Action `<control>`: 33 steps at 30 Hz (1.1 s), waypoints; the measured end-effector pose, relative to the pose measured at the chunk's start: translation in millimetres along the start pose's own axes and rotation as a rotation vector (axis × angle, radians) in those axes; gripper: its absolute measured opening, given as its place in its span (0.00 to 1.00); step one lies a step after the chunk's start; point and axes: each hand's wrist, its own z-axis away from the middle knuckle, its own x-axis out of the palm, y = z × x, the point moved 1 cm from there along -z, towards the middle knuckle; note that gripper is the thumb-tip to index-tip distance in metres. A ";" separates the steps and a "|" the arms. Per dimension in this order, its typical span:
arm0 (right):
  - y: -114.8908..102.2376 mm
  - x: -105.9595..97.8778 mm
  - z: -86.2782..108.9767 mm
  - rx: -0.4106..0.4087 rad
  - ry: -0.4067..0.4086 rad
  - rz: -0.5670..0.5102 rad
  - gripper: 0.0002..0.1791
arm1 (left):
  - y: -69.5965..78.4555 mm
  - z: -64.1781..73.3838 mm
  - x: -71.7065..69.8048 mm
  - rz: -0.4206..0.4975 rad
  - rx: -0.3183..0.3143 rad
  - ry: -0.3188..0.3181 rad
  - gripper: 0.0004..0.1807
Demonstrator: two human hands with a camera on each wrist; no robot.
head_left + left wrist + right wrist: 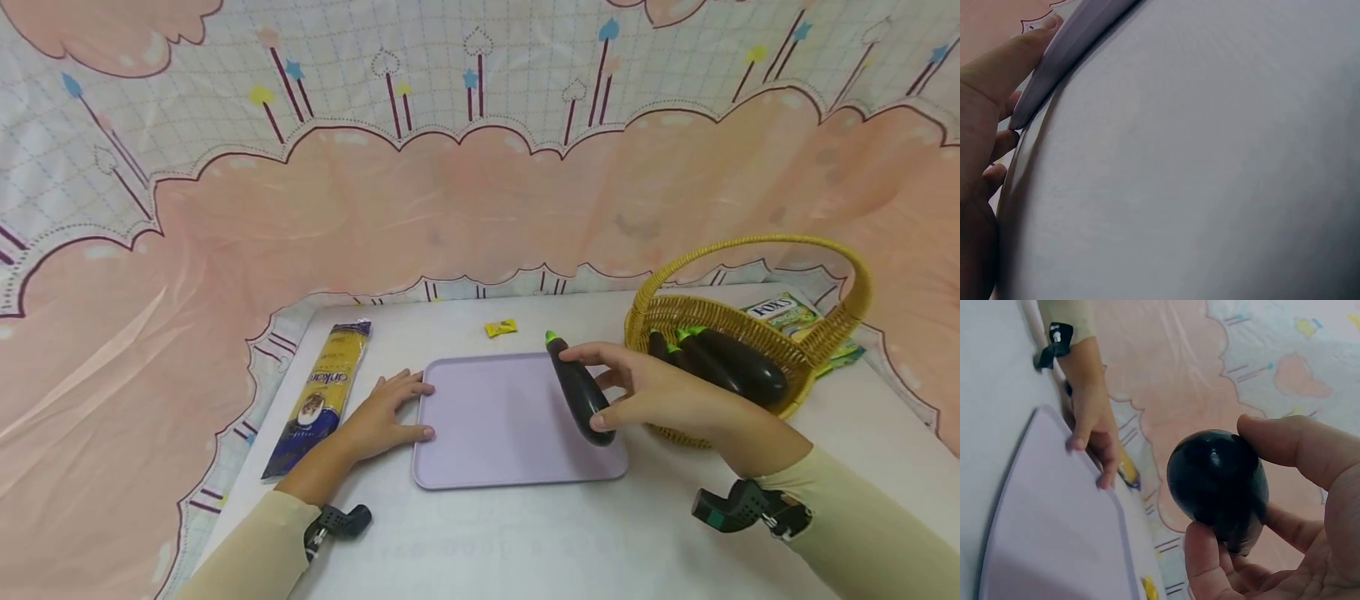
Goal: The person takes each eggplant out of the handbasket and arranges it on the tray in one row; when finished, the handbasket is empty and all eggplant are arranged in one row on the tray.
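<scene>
A dark, glossy eggplant with a bright green tip is grasped in the right hand, thumb near its rounded end and fingers along its upper length, the green tip pointing away from the person. The grip holds it tilted above the right part of a flat lilac tray. Left of the grip, the left hand rests at the tray's left edge, thumb and fingertips spread apart in a relaxed touch. Just right of the grip stands a woven yellow wicker basket with a tall arched handle; inside lie several more eggplants, green tips showing. Beyond the basket is a green packet. Ahead of the grip, past the tray, lies a small yellow wrapper. Well left, beside the left hand, lies a long blue-and-yellow packet.
</scene>
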 end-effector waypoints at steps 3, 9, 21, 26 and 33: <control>2.1 7.1 -10.5 -0.008 -0.003 -0.031 0.45 | -1.4 0.4 -0.3 0.009 -0.004 -0.007 0.39; 9.8 21.1 -31.5 0.010 0.020 -0.080 0.45 | -2.2 0.6 1.5 0.025 0.003 -0.011 0.39; 22.2 47.5 -77.5 0.000 0.042 -0.128 0.45 | -2.7 0.4 3.4 0.025 0.000 -0.011 0.41; 22.0 66.1 -97.8 0.005 0.046 -0.174 0.46 | -2.0 1.8 1.5 0.021 -0.010 -0.011 0.42; 19.3 95.6 -125.2 -0.005 0.041 -0.174 0.47 | -2.0 0.2 0.1 0.013 -0.001 -0.003 0.43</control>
